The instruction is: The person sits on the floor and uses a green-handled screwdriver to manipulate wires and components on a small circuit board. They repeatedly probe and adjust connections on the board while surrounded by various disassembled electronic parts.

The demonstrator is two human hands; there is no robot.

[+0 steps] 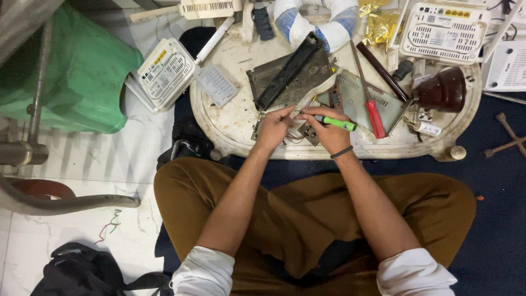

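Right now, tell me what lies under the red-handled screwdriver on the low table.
The red-handled screwdriver rests across a flat grey perforated metal plate, which lies on the worn white low table. The right hand covers the plate's near-left corner; whatever lies beneath the plate is hidden.

Floor: white marble tiles (pixel 71 230) on the left, dark blue carpet (pixel 493 219) on the right. Low worn cream tabletop (pixel 230 129) with scalloped rim, cluttered. Green plastic stool (pixel 82 71) upper left, beside grey metal pipes (pixel 33 153). Black bag (pixel 82 271) lies on the tiles, bottom left. Light even, soft, no hard shadows.
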